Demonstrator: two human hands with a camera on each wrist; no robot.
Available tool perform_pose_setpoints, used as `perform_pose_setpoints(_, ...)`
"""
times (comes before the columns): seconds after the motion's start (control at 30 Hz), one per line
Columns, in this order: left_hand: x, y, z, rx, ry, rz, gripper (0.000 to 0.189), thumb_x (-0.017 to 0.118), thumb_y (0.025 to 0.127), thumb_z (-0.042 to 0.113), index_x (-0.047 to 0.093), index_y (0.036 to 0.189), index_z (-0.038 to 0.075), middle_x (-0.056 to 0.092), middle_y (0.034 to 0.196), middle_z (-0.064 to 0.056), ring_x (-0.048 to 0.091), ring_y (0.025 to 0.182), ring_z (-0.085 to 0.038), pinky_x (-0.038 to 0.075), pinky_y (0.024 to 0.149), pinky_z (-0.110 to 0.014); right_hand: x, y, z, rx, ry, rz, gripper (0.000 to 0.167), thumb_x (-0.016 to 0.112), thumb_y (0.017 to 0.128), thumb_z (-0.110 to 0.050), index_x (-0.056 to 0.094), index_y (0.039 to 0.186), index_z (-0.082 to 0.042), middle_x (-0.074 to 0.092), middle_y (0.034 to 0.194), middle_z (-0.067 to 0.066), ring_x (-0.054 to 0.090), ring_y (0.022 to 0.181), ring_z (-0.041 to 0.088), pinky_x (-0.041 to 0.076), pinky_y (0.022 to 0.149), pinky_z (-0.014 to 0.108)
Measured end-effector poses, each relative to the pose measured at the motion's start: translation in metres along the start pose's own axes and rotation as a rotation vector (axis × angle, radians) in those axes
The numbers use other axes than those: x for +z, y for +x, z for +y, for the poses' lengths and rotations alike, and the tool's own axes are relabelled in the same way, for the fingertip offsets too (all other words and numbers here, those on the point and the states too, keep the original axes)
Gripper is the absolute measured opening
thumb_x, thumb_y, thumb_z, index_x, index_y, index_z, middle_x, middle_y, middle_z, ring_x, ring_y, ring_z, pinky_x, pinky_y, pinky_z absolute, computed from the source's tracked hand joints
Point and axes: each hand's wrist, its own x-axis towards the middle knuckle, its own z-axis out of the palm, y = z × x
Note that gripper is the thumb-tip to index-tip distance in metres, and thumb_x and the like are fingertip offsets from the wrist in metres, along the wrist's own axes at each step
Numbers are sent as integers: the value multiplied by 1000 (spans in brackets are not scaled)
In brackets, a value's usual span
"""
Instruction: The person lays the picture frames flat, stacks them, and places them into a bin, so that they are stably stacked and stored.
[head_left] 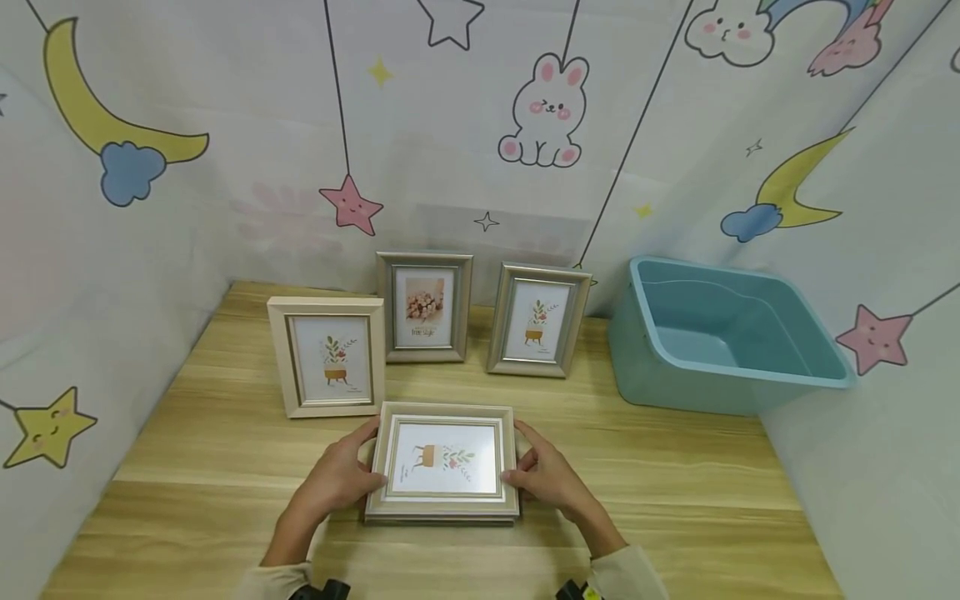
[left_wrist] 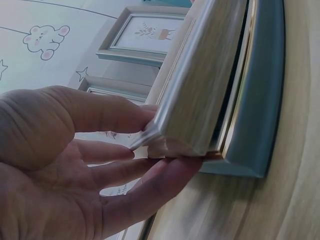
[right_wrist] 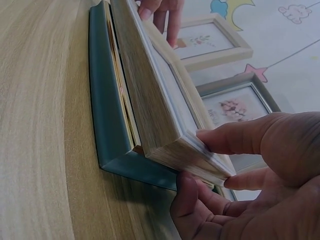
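Observation:
Both hands hold a light beige picture frame (head_left: pixel 442 460) by its two short sides, low in the middle of the head view. The frame lies sideways, its potted-plant picture facing up. My left hand (head_left: pixel 339 473) pinches the left side, thumb on the top face and fingertips under the edge in the left wrist view. On the right side, my right hand (head_left: pixel 553 477) grips likewise, thumb on top and fingers curled at the edge. Directly beneath is a darker blue-green frame (right_wrist: pixel 107 95) with a gold inner lip, flat on the wooden table (head_left: pixel 690 500).
A cream frame (head_left: pixel 281 358) stands upright just behind my left hand. Two grey-silver frames, one with flowers (head_left: pixel 384 308) and one with a plant (head_left: pixel 577 321), stand along the back. At the back right sits a blue-green plastic tub (head_left: pixel 675 383). Cartoon-printed cloth (head_left: pixel 450 125) borders the table.

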Motion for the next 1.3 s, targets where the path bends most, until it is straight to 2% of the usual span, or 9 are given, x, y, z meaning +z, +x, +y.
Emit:
perform_pose_setpoints(0.37, 0, 2, -4, 5, -19, -14, 85, 75, 72, -12, 39, 148, -5, 48, 145, -32, 71, 73, -23, 55, 57, -30, 0, 1, 1, -5, -2, -11, 84, 76, 85, -7, 30, 154, 0, 56, 82, 10, 54, 62, 16, 48, 52, 26)
perform_pose_setpoints(0.57, -8, 1, -14, -61, -92, -32, 81, 74, 85, 4, 31, 153, -4, 48, 140, -36, 68, 102, -38, 59, 63, -36, -8, 2, 3, -16, -26, 2, 76, 73, 91, -17, 33, 153, -1, 62, 94, 14, 58, 77, 17, 51, 64, 30)
perform_pose_setpoints(0.7, -21, 0, -21, -85, -86, 75, 70, 68, 94, 14, 32, 152, -2, 54, 133, -33, 61, 114, -44, 58, 71, -37, -22, 10, -2, -39, -4, 54, 65, 67, 96, -17, 36, 151, -1, 64, 109, 18, 62, 91, 19, 56, 76, 35)
perform_pose_setpoints(0.83, -35, 2, -27, -120, -66, 317, 66, 65, 96, 17, 34, 151, -1, 56, 127, -29, 57, 118, -44, 53, 87, -45, -34, 23, -17, -75, 20, 97, 60, 63, 99, -15, 37, 152, -4, 59, 121, 23, 62, 105, 28, 59, 85, 45)
perform_pose_setpoints(0.93, -47, 7, -32, -136, -129, 510, 71, 66, 95, 16, 31, 154, 0, 49, 133, -31, 49, 123, -46, 44, 99, -54, -41, 35, -33, -142, -8, 114, 58, 62, 99, -15, 39, 152, -7, 58, 126, 26, 60, 113, 35, 58, 87, 48)
perform_pose_setpoints(1.0, -55, 12, -37, -133, -196, 598, 77, 68, 94, 15, 26, 157, 3, 42, 140, -32, 43, 129, -47, 39, 104, -58, -42, 45, -46, -200, -39, 111, 58, 62, 99, -16, 40, 152, -7, 58, 129, 28, 60, 117, 37, 58, 88, 48)
perform_pose_setpoints(1.1, -66, 21, -44, -130, -283, 619, 84, 69, 94, 19, 19, 160, 10, 32, 151, -32, 33, 137, -49, 33, 109, -62, -40, 62, -68, -287, -81, 84, 58, 63, 99, -17, 41, 152, -9, 57, 133, 26, 59, 122, 38, 56, 93, 47)
perform_pose_setpoints(1.2, -74, 29, -49, -167, -337, 565, 89, 69, 94, 25, 11, 162, 17, 25, 158, -29, 27, 142, -48, 33, 111, -61, -33, 81, -92, -370, -123, 43, 59, 63, 99, -17, 40, 153, -11, 58, 135, 23, 58, 123, 36, 53, 100, 47)
perform_pose_setpoints(1.3, -79, 35, -52, -197, -365, 508, 91, 68, 95, 27, 7, 162, 22, 24, 160, -27, 29, 143, -45, 42, 105, -53, -23, 100, -115, -445, -160, 12, 61, 64, 98, -15, 40, 153, -11, 57, 136, 22, 58, 123, 35, 50, 104, 46)
